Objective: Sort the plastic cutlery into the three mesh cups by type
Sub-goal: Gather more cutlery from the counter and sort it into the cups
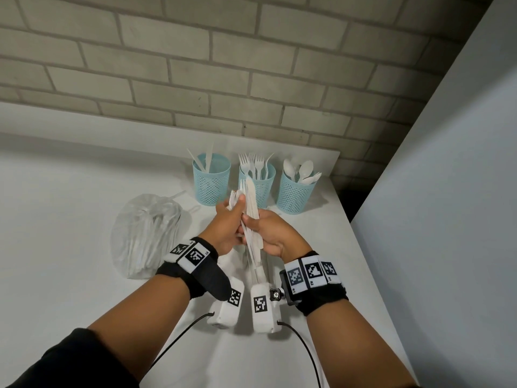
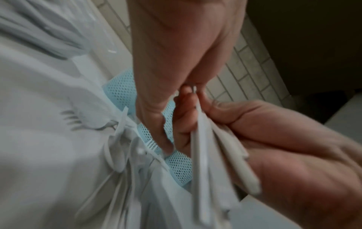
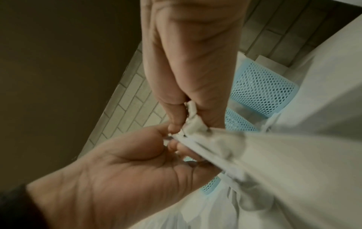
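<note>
Three blue mesh cups stand in a row at the back: the left cup (image 1: 211,182) holds knives, the middle cup (image 1: 261,189) forks, the right cup (image 1: 295,194) spoons. Just in front of them, above the table, both hands hold a bundle of white plastic cutlery (image 1: 249,208) with knife blades pointing up. My left hand (image 1: 233,212) grips its left side, where shorter pieces (image 1: 234,196) stick out. My right hand (image 1: 253,219) curls round the long knives (image 2: 205,155). The wrist views are blurred; the bundle (image 3: 254,155) crosses between the left hand (image 3: 117,170) and right hand (image 3: 195,85).
A clear plastic bag (image 1: 145,233) with more white cutlery lies on the white table (image 1: 70,191) to the left of my hands. A brick wall rises behind the cups. The table's right edge and a grey panel (image 1: 433,205) stand close to the spoon cup.
</note>
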Demonstrator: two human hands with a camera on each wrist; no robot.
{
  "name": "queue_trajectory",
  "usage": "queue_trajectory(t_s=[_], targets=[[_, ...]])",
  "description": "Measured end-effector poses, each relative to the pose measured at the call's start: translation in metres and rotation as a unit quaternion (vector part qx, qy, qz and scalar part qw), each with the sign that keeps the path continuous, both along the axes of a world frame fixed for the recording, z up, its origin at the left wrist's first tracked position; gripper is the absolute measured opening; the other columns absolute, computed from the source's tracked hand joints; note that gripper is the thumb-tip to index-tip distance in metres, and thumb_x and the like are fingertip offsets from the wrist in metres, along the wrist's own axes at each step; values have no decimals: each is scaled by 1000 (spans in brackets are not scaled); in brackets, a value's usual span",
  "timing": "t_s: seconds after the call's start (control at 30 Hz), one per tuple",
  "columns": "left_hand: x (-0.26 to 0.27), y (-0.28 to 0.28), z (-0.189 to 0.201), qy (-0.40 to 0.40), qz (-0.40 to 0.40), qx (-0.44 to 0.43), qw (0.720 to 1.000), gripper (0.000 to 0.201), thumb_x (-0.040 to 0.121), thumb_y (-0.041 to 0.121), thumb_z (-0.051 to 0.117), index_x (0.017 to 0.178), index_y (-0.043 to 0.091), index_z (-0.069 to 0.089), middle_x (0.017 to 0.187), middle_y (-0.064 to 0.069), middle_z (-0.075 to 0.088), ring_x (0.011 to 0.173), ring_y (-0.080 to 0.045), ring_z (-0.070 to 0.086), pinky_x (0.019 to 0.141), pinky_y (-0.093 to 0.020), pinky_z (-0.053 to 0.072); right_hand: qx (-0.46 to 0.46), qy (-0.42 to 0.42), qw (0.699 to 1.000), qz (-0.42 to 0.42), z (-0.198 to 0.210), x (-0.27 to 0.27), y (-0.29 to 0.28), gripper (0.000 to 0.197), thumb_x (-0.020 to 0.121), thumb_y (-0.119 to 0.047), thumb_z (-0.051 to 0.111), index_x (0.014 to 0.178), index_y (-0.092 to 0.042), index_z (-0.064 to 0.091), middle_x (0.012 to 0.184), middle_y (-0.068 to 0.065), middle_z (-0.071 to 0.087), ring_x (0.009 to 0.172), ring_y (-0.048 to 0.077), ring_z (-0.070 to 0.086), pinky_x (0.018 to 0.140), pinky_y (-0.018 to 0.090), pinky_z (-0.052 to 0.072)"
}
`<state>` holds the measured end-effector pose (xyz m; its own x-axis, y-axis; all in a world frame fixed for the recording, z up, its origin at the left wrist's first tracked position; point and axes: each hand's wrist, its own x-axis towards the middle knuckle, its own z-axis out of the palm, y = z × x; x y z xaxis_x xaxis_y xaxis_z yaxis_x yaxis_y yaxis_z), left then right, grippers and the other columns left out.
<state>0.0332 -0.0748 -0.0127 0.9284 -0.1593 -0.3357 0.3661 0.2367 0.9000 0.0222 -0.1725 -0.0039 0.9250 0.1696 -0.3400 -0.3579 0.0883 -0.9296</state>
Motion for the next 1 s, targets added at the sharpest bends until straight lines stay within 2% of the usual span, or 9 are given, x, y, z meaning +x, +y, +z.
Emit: queue_trajectory(t_s=[0.07,0.17,0.23,0.3,0.4,0.63,0.7,0.8,1.0], targets=[[-4,2,1,43,-95,-34,994,45,95,51,37,116,14,51,91,-10,62,74,-21,64,65,-38,56,2,-7,999,-32,4,4,1,21,97,-7,44,111,2,58,88,18,63,80,29,61,78,43,53],[-7,6,-4,41,-196,-27,979,50,93,56,31,106,16,58,92,-9,66,77,-19,66,75,-33,54,-5,-4,998,-69,10,10,-2,17,95,-4,47,82,-4,58,76,13,58,70,24,58,73,41,51],[-7,5,-6,25,-192,-6,981,49,93,56,33,99,16,60,85,-4,68,67,-12,67,65,-23,55,-13,-13,997,-72,12,13,-4,19,96,-7,46,80,-7,56,74,9,56,67,19,56,67,36,50],[-5,5,-8,6,-175,5,985,43,94,50,38,96,14,61,79,-3,67,61,-8,66,54,-19,51,-37,-25,997,-63,12,13,-5,14,99,-16,44,95,-10,56,82,4,60,72,17,58,66,35,51],[-3,8,-13,-16,-173,5,985,29,95,34,47,95,10,62,77,-5,67,58,-6,63,51,-17,49,-79,-33,996,-31,12,10,-10,15,99,-27,43,102,-21,57,92,-4,66,78,15,63,61,32,54],[-5,9,-19,20,-149,-56,987,10,94,19,53,103,18,58,80,-2,65,54,-5,51,46,-18,43,-94,8,994,-63,16,17,-13,39,100,-38,35,121,-12,57,116,8,65,98,22,63,78,37,54],[-4,10,-20,32,-125,-64,989,12,94,19,53,106,19,56,79,0,62,50,-3,47,43,-15,39,-87,12,992,-86,17,19,-15,38,100,-37,35,116,-11,57,110,8,66,98,22,62,87,38,50],[-5,10,-18,28,-118,-77,990,24,96,30,49,117,20,55,80,0,58,47,-2,41,41,-12,33,-66,4,994,-87,18,18,-16,34,102,-31,34,113,-9,57,88,5,66,76,20,62,68,34,51],[-5,8,-16,-1,-95,-56,994,27,99,36,40,118,22,54,79,1,56,46,-2,35,41,-12,25,-51,-21,995,-85,18,19,-17,29,101,-25,40,119,-8,55,92,8,66,73,21,63,66,38,53]])
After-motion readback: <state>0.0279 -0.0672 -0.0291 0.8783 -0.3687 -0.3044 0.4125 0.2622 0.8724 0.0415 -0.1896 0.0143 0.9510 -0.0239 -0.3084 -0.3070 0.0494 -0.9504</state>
